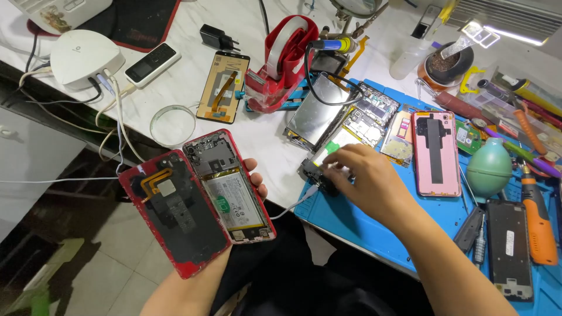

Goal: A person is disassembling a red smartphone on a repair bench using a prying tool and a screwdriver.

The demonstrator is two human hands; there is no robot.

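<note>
My left hand (256, 182) holds an opened red phone (229, 186) off the near edge of the bench, its battery and board showing. The red back cover (174, 215) hangs open beside it on the left, joined by a flex cable. My right hand (364, 180) rests on the blue mat (357, 225), fingers down on a small black device (313, 173) with a white cable leading from it. Whether the fingers grip that device is unclear.
Dismantled phones and boards (345, 114) lie behind my right hand. A pink phone back (436, 152), a green air blower (489, 167), an orange screwdriver (538, 219) and a black frame (509, 248) sit to the right. A red tape dispenser (282, 61) stands further back.
</note>
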